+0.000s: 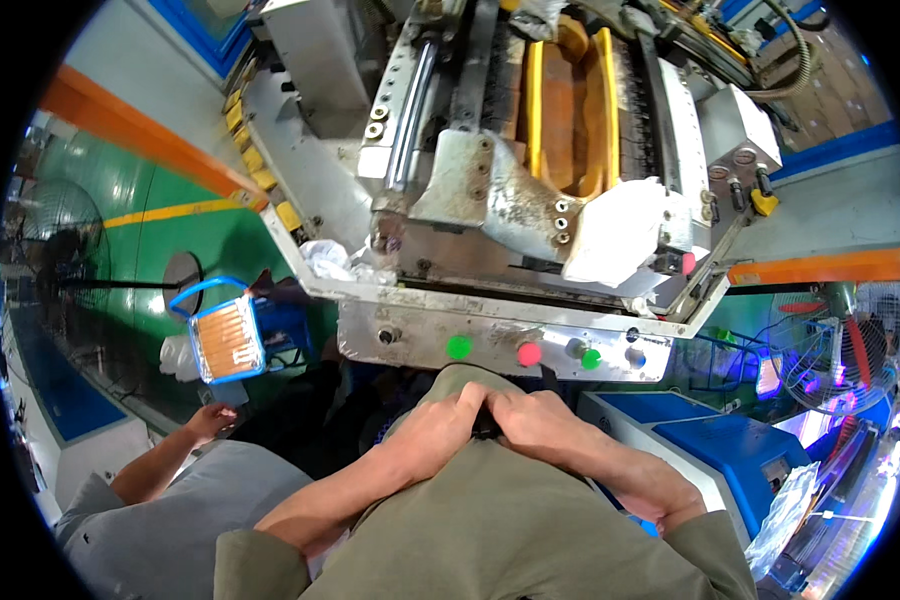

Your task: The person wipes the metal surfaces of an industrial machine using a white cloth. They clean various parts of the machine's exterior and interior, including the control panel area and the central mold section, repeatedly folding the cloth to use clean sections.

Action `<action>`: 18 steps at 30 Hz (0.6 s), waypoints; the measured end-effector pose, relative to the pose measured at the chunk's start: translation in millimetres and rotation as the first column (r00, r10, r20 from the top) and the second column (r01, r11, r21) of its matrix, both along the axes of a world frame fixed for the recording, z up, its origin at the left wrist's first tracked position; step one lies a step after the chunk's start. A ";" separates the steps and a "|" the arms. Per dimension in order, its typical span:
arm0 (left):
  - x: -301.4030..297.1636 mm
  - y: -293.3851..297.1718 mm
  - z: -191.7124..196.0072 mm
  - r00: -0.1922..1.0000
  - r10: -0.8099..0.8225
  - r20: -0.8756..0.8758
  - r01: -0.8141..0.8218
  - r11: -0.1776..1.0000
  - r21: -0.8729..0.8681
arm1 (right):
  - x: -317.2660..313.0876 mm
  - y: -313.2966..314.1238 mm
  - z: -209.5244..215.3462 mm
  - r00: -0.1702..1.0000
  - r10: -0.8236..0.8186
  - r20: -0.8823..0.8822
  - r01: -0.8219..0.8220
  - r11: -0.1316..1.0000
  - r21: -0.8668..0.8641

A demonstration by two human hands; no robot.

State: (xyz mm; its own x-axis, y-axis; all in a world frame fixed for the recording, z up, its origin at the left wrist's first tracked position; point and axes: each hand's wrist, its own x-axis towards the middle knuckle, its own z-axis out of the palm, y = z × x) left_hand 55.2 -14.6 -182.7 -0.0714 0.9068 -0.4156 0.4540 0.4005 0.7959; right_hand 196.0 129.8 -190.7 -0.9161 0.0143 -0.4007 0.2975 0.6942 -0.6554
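**Both hands meet on a small dark object below the machine's button panel**

Olive-green cloth of the person's own shirt (510,530) fills the lower middle of the view, and both bare forearms rise from it toward the centre.

At far left, a co-worker in a grey shirt (160,520) stands beside the person; the co-worker's hand (210,420) is raised below a blue basket (226,338) packed with orange sticks, near it but not clearly touching. Behind the basket, a green floor (150,200) with a yellow line runs toward a standing fan (55,225).

Toward the middle, the left hand (438,425) lies against the shirt, its fingers curled and pressed together. They close around a small dark object (486,425), which sits between the two hands at chest height, just under the panel. What the object is cannot be told. The right hand (535,425) touches the left, fingers bent and closed over the same object.

Above the hands, a metal control panel (410,350) carries a green button (458,347), a red button (529,353) and a smaller green button (591,358). Over it rises the worn machine (490,190), with a yellow frame (570,105) and white rag (615,235).

At right stand blue cabinets (730,450) and another fan (845,350).
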 end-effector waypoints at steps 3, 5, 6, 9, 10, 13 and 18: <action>3.2 7.6 10.8 1.000 -0.024 -0.005 0.023 0.982 -0.186 | -5.4 -6.6 -6.4 0.989 -0.036 0.147 0.050 0.994 -0.095; 8.1 7.4 3.0 1.000 -0.003 -0.014 0.000 0.978 -0.208 | -5.5 -3.9 -0.7 0.980 -0.036 0.198 0.059 0.992 -0.112; 10.0 8.3 2.5 1.000 0.022 -0.008 -0.023 0.965 -0.261 | -7.2 -3.4 3.5 0.982 -0.025 0.186 0.043 0.995 -0.095; 14.5 17.0 0.8 1.000 0.018 -0.008 -0.020 0.962 -0.273 | -2.0 -7.6 -3.1 0.986 -0.021 0.163 0.036 0.996 -0.087; 15.6 21.5 4.5 1.000 -0.001 -0.011 -0.003 0.949 -0.315 | 1.2 -8.4 -5.0 0.986 -0.043 0.160 0.058 0.994 -0.089; 20.3 18.3 6.1 1.000 0.019 -0.004 -0.019 0.950 -0.311 | 3.1 -1.6 0.9 0.980 -0.063 0.190 0.089 0.987 -0.131; 6.8 12.1 4.3 0.972 -0.127 0.200 0.165 0.968 -0.189 | 23.1 37.9 7.7 0.977 0.030 0.211 0.075 0.878 -0.473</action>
State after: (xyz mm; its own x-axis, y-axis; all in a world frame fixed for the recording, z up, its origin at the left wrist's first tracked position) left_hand 61.9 -2.5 -178.4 0.1506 0.7969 -0.5851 0.3723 0.5025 0.7803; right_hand 219.0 167.7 -182.9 -0.8142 -0.2063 -0.5427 0.4735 0.3050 -0.8263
